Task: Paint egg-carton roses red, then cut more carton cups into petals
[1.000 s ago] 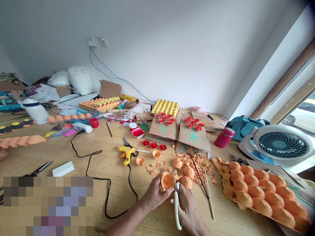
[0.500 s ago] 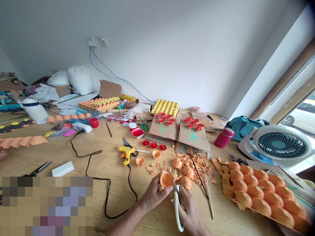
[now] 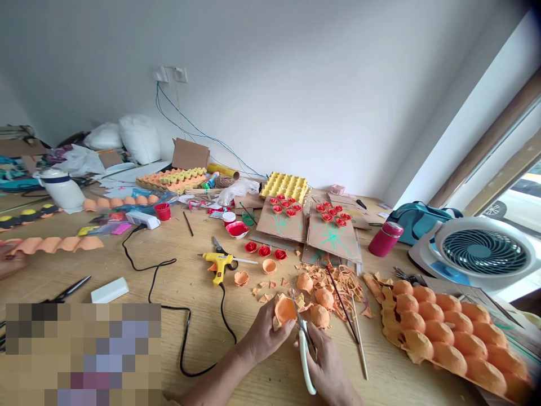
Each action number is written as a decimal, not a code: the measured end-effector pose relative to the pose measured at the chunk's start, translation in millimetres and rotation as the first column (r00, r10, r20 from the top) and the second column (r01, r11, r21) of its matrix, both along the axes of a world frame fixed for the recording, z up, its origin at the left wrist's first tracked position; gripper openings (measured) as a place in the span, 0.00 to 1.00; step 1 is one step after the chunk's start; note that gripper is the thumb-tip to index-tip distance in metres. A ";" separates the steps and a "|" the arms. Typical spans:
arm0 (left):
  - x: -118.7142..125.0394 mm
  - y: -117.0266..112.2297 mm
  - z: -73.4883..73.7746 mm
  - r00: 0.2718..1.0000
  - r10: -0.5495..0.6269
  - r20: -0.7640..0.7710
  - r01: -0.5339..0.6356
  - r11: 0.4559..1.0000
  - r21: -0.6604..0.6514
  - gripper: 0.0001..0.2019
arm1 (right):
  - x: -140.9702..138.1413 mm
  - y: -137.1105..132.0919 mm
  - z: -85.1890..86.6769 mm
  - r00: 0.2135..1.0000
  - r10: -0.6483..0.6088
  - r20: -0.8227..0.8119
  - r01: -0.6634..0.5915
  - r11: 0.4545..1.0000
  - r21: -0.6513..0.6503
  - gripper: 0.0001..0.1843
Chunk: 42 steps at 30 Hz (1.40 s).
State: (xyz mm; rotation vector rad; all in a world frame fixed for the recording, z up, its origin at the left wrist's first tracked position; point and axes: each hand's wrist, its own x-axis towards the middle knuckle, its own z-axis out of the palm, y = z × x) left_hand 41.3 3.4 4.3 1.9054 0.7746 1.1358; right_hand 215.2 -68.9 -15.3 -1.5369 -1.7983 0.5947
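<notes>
Between its thumb and fingers, my left hand (image 3: 265, 332) grips an orange egg carton cup (image 3: 285, 310), hollow side facing me. My right hand (image 3: 327, 361) is closed around the white handles of a pair of scissors (image 3: 305, 358). Their blades meet the right side of the cup's rim. Just beyond lie several cut orange cups (image 3: 323, 297) and a heap of carton scraps (image 3: 342, 282). Two more trimmed cups, one at the back (image 3: 269, 266) and one nearer (image 3: 241, 278), sit left of the scraps.
A yellow glue gun (image 3: 218, 265) trails a black cord across the table. An orange egg tray (image 3: 448, 332) lies at right, near a fan (image 3: 486, 242). Red paper roses (image 3: 264, 251) sit before cardboard panels (image 3: 332, 234). At far left another person's hand (image 3: 10, 262) holds a carton strip (image 3: 59, 244).
The other person's carton strip has moved right, and more of that hand shows. My hands, the cup and scissors stay nearly in place, with the blades slightly shifted.
</notes>
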 end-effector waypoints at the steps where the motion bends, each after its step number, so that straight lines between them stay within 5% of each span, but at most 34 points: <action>1: -0.1 -0.5 -1.7 0.999 0.014 -0.031 -0.012 0.998 0.058 0.09 | -0.2 0.3 0.1 1.000 0.004 -0.001 -0.004 1.000 0.009 0.13; 12: -1.0 -5.6 13.0 0.996 -0.027 -0.090 0.044 0.980 0.193 0.08 | -0.6 -0.4 6.8 0.998 0.048 -0.034 -0.046 0.998 0.052 0.11; 27: -2.6 1.4 15.3 0.991 -0.122 0.055 0.127 0.987 -0.101 0.12 | 2.9 -0.7 6.7 0.999 -0.001 0.036 0.004 0.996 -0.092 0.18; 35: -2.5 5.4 -2.7 0.991 -0.055 0.123 0.084 0.967 -0.242 0.20 | 3.5 1.7 -0.5 0.998 -0.046 0.044 0.051 0.994 -0.101 0.19; 39: -3.3 2.7 -23.3 0.995 0.096 -0.001 -0.095 0.984 -0.151 0.25 | 2.3 0.7 -1.9 0.998 -0.053 0.034 0.055 0.995 -0.084 0.19; 42: -2.9 -0.1 -29.9 0.991 0.114 -0.064 -0.114 0.993 -0.002 0.24 | 0.5 -0.1 0.4 0.999 -0.041 0.019 0.042 0.996 -0.075 0.19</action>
